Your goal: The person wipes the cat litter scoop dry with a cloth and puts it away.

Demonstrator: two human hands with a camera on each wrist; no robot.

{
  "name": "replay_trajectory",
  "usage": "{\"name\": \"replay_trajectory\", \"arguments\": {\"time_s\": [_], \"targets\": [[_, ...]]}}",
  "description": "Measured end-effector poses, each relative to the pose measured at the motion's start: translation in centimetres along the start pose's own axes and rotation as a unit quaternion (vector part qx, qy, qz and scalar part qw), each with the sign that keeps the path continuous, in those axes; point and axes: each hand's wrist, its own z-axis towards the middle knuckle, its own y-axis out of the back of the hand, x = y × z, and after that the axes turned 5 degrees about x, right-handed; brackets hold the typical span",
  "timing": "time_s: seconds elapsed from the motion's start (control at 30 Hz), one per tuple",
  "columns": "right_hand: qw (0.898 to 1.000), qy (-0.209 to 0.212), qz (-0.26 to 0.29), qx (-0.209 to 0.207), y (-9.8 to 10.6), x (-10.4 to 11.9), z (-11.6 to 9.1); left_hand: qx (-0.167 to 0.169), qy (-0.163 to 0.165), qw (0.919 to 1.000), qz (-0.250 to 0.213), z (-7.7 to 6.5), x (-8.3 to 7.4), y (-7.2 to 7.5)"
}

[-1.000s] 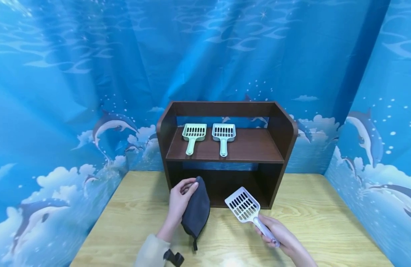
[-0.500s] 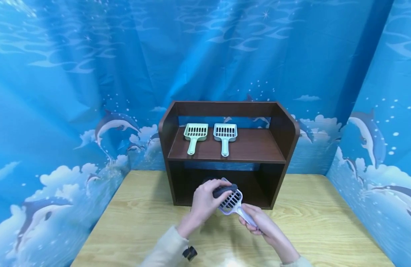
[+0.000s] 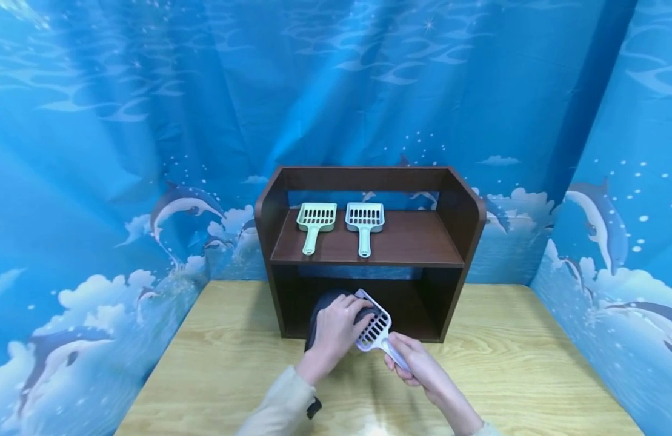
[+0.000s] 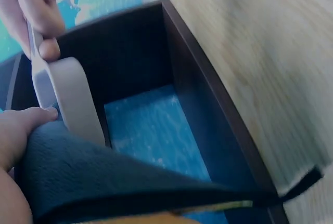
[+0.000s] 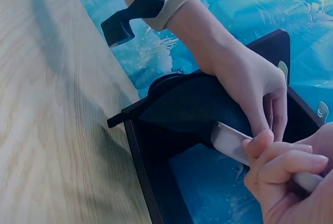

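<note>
My right hand (image 3: 414, 361) grips the handle of a pale lavender litter scoop (image 3: 371, 336), its slotted head raised in front of the shelf. Over the slotted head, my left hand (image 3: 336, 330) pinches a dark cloth (image 3: 320, 306) against the scoop. Much of the cloth hangs down behind that hand in the head view. In the left wrist view the cloth (image 4: 104, 169) spreads wide and tapers to a small hanging loop. From the right wrist, the left thumb and fingers are seen at the scoop's rim (image 5: 231, 142), with part of the head covered.
A dark brown two-tier shelf (image 3: 459, 242) stands on the wood-grain table (image 3: 510, 363). On its upper tier lie a pale green litter scoop (image 3: 317, 218) and a pale blue one (image 3: 365, 218). Behind hangs a blue dolphin-print curtain (image 3: 336, 91).
My left hand has moved right and brought the cloth onto the scoop's head, where it was held apart before. The right hand has drawn the scoop left, towards the cloth.
</note>
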Motion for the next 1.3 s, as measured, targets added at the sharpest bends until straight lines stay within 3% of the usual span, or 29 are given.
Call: {"name": "replay_trajectory", "arguments": {"time_s": [0.13,0.33,0.53,0.63,0.7,0.83,1.0,1.17,1.3], "targets": [[1.0,-0.004,-0.008,-0.012,-0.1,0.0,0.1,0.028,-0.025,0.999,-0.026,0.0,-0.8,0.0],[0.999,-0.01,-0.023,-0.046,0.6,0.3,0.1,0.107,-0.07,0.9908,-0.043,0.2,-1.0,0.4],[0.995,-0.005,-0.048,-0.086,2.1,0.7,0.0,0.159,-0.156,0.9748,-0.004,0.2,0.2,1.1],[0.995,-0.003,-0.057,-0.081,2.6,0.7,-0.1,0.162,-0.194,0.9671,0.027,0.2,0.6,1.6],[0.996,0.001,-0.063,-0.069,2.8,0.8,-0.2,0.156,-0.201,0.9657,0.051,0.2,1.0,1.9],[0.996,0.011,-0.067,-0.056,2.9,0.8,-0.4,0.135,-0.181,0.9712,0.076,0.4,2.0,2.2],[0.997,0.015,-0.06,-0.044,3.1,0.8,-0.8,0.09,-0.135,0.9852,0.054,0.3,2.9,2.1],[0.998,0.013,-0.049,-0.042,2.5,0.8,-0.8,0.048,-0.125,0.9906,0.025,0.1,2.0,1.3],[0.996,0.001,-0.064,-0.059,1.3,0.6,-0.5,0.011,-0.073,0.9969,0.027,0.5,1.3,0.8]]}}
